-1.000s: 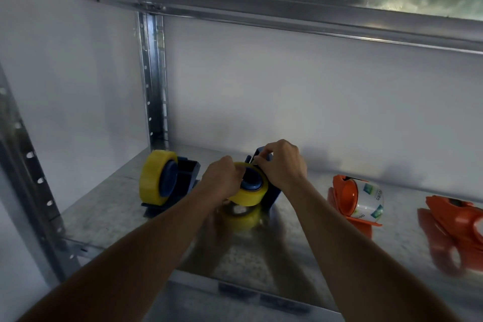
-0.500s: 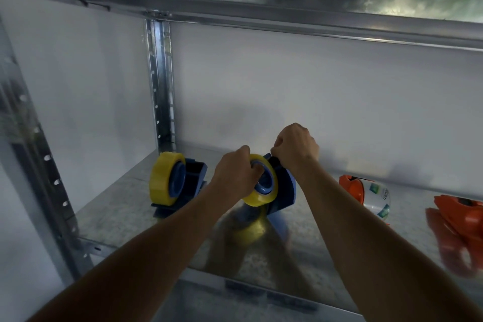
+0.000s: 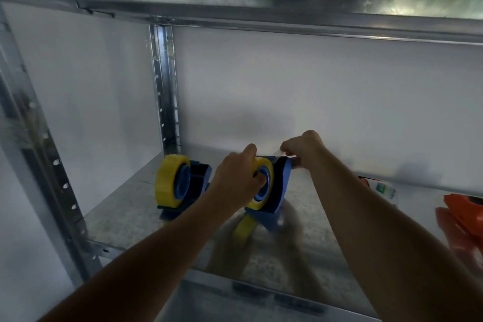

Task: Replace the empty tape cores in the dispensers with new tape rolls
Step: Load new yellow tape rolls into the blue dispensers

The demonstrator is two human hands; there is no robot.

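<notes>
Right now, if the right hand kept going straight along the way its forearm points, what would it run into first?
The right hand, pinching a clear strip of tape pulled from the yellow roll, aims away toward the white back wall. Nothing visible lies between, so probably the wall, though depth is hard to judge.

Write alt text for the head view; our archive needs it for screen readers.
Left hand grips a yellow roll in a blue dispenser on a metal shelf while the right hand pinches its tape end. Another loaded dispenser stands left, orange ones right.
</notes>
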